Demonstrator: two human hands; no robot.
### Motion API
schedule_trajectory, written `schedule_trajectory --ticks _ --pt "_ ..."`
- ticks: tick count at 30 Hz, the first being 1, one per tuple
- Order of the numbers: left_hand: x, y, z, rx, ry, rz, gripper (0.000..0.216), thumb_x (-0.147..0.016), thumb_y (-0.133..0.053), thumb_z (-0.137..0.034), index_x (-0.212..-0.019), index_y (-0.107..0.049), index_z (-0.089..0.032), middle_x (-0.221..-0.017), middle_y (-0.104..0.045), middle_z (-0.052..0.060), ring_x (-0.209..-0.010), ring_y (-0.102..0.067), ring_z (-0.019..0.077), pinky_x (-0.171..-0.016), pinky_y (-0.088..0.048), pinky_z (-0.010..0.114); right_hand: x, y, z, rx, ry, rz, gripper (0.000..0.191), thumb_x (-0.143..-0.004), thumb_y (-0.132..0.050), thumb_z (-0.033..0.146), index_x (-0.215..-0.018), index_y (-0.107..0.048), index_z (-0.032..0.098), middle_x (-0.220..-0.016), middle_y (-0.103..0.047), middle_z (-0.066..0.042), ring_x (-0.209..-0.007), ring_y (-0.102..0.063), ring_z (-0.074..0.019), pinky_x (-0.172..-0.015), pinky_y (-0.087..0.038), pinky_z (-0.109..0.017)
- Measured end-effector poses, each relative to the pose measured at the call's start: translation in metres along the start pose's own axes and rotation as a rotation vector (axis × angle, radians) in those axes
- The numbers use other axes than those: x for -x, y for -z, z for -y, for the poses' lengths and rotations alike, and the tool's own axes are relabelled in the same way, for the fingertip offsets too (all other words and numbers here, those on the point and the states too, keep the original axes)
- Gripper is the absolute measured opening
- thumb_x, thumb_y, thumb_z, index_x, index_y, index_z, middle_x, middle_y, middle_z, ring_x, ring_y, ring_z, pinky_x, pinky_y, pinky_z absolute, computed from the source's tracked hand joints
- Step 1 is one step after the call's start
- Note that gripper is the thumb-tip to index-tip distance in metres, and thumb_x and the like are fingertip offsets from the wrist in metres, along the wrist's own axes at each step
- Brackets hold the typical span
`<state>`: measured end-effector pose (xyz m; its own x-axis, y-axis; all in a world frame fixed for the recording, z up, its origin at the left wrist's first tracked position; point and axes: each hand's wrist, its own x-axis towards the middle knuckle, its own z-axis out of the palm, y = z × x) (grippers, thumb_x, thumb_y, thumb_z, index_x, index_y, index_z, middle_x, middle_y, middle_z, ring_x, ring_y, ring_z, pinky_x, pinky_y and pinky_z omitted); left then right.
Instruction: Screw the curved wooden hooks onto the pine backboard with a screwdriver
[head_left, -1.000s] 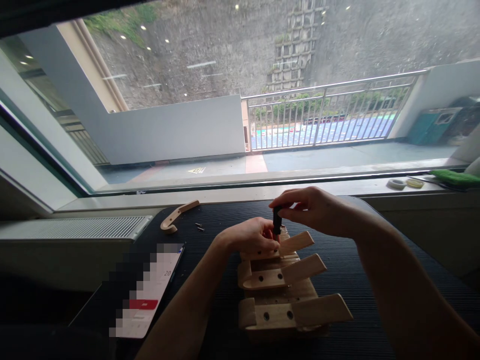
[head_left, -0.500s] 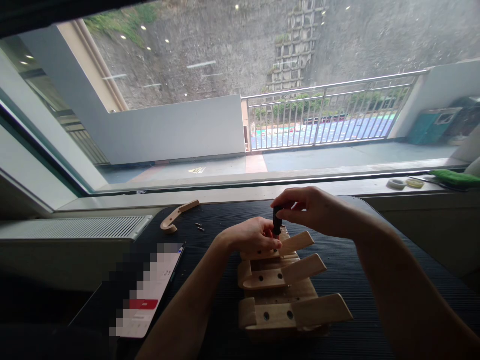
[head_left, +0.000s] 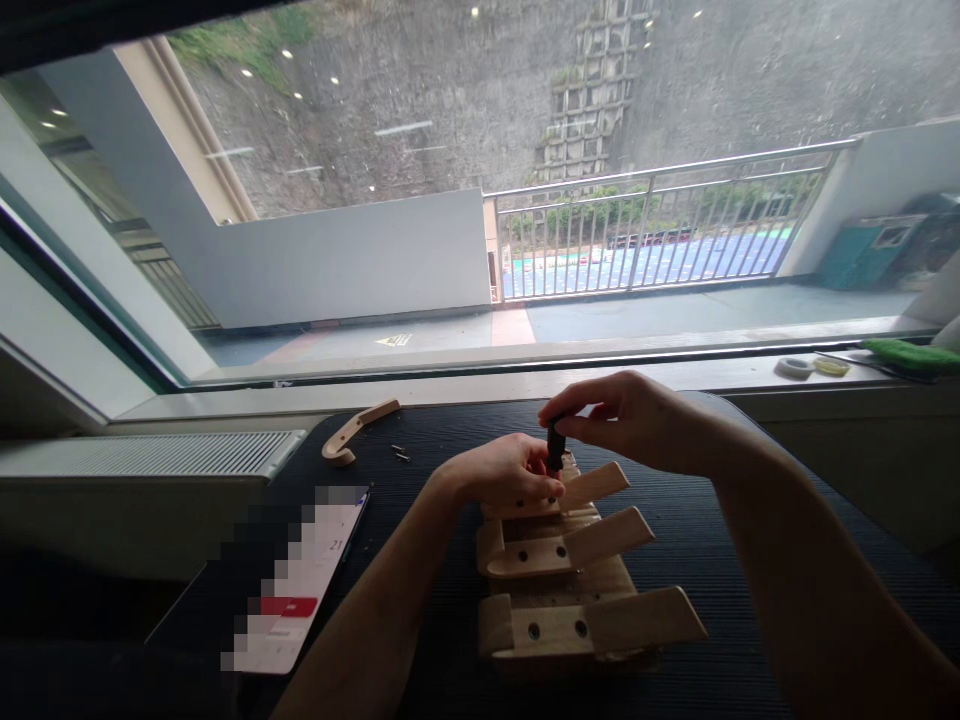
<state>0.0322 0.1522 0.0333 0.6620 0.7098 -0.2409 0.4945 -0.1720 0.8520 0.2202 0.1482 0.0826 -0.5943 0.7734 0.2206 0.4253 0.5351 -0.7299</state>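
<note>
A wooden board with several hook-shaped pegs (head_left: 570, 590) lies on a black ribbed mat (head_left: 712, 540). My left hand (head_left: 502, 475) rests on the farthest wooden hook (head_left: 596, 485) and pinches at the tool's tip. My right hand (head_left: 626, 415) grips the black handle of a small screwdriver (head_left: 555, 445), held upright over that hook. What the tip touches is hidden by my fingers. A loose wooden hook (head_left: 356, 428) and a few small screws (head_left: 400, 453) lie at the mat's far left.
A phone with a lit screen (head_left: 292, 590) lies at the mat's left edge. A white radiator grille (head_left: 150, 455) runs on the left. Tape rolls (head_left: 793, 367) and a green cloth (head_left: 911, 353) sit on the window sill at right.
My right hand's fingers have shifted slightly on the screwdriver handle. The board and my left hand stay in place.
</note>
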Motion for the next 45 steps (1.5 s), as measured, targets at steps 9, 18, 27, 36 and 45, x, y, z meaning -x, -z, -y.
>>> schedule_trajectory --ticks 9,18,27,36,45 --pt "-0.0006 0.0001 0.0016 0.01 -0.005 -0.004 0.012 -0.073 -0.064 -0.024 -0.079 -0.063 -0.014 -0.07 -0.059 -0.002 -0.063 -0.052 0.0096 -0.062 -0.041 0.021 -0.0005 -0.0013 -0.0031 0.041 0.007 -0.025 0.022 -0.08 -0.058 0.036 -0.092 -0.068 0.02 -0.081 -0.068 0.0 -0.071 -0.06 -0.0128 -0.065 -0.048 -0.024" --pt "0.0006 -0.0002 -0.0016 -0.019 0.008 -0.022 0.014 -0.072 -0.065 -0.023 -0.082 -0.066 -0.013 -0.07 -0.062 0.0 -0.063 -0.054 0.0107 -0.063 -0.042 0.023 0.0011 -0.001 -0.0016 0.025 0.007 -0.032 0.026 -0.078 -0.057 0.027 -0.101 -0.066 0.02 -0.091 -0.067 -0.001 -0.077 -0.061 -0.0133 -0.067 -0.05 -0.023" --pt "-0.0005 0.0 0.0012 -0.001 0.002 -0.001 0.014 -0.073 -0.063 -0.023 -0.083 -0.065 -0.014 -0.074 -0.062 -0.001 -0.066 -0.055 0.0107 -0.064 -0.042 0.022 0.0025 0.0033 0.0013 -0.01 -0.011 -0.003 0.026 -0.078 -0.058 0.027 -0.1 -0.069 0.019 -0.087 -0.069 -0.001 -0.079 -0.063 -0.0146 -0.068 -0.051 -0.023" --pt "0.0001 0.0001 0.0011 0.0 0.006 0.0 0.013 -0.074 -0.062 -0.023 -0.083 -0.063 -0.014 -0.075 -0.061 0.0 -0.066 -0.054 0.0105 -0.061 -0.042 0.021 0.002 0.0042 0.0023 0.035 -0.031 -0.004 0.025 -0.078 -0.059 0.031 -0.097 -0.068 0.018 -0.084 -0.069 -0.002 -0.078 -0.064 -0.015 -0.068 -0.052 -0.024" --pt "0.0015 -0.0004 -0.0022 -0.026 0.021 -0.015 0.015 -0.074 -0.061 -0.023 -0.085 -0.065 -0.014 -0.071 -0.061 -0.001 -0.063 -0.054 0.01 -0.064 -0.042 0.022 0.0034 0.0038 0.0019 0.078 -0.06 -0.032 0.034 -0.078 -0.059 0.033 -0.108 -0.066 0.021 -0.092 -0.069 -0.003 -0.082 -0.064 -0.0168 -0.07 -0.052 -0.026"
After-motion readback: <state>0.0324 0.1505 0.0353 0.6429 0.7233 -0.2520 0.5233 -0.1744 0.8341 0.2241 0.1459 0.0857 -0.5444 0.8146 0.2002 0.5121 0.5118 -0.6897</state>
